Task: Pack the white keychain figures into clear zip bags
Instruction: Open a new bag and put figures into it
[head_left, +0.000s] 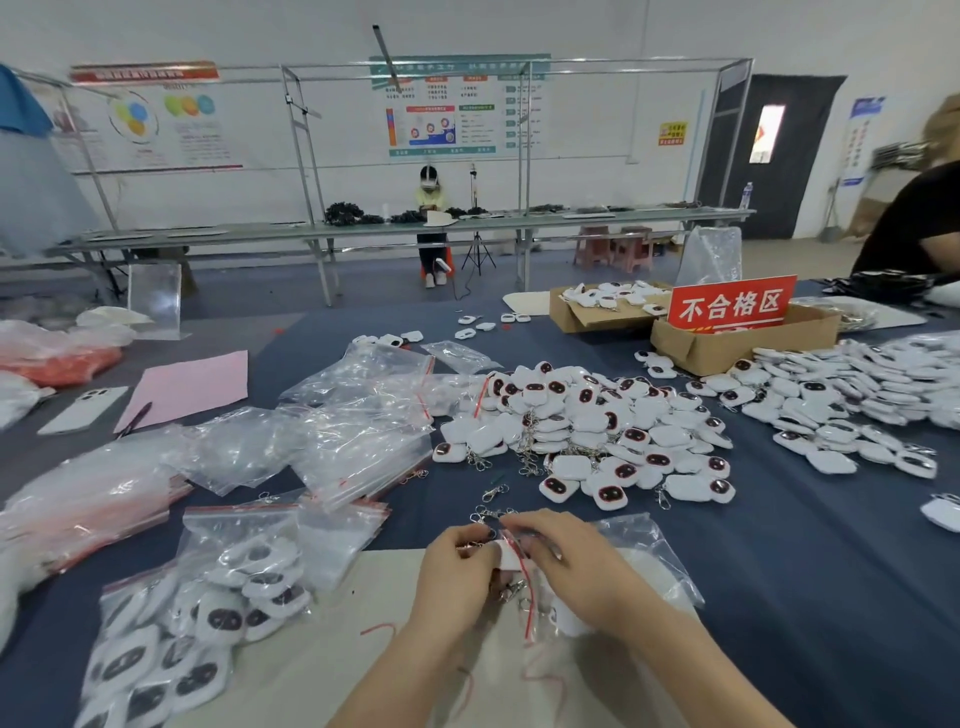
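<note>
**Bagging a figure at the near edge of the table**

Closest to us, our left hand (457, 566) curls its fingers round a white keychain figure (508, 555), with metal clasps showing at the fingertips. Our right hand (576, 561) pinches the mouth of a clear zip bag (649, 545) by its red strip. The two hands meet over a beige sheet (363, 623), and the figure sits right at the bag's opening. How far in it is we cannot tell.

To our left lie filled bags (208, 613) with several figures in each. Beyond them is a loose heap of empty zip bags (353, 436).

Ahead of our hands, on the blue table cloth (831, 571), a big pile of unpacked figures (587, 431) lies with chains tangled. A second spread of figures (841, 400) runs off to the right.

Further left are a pink paper (192, 387) and a white phone (85, 410). Behind the piles stands a cardboard box (737, 348) carrying a red sign (732, 306).

At the far bench, against the wall, a seated person (431, 223) wears a headset.
</note>
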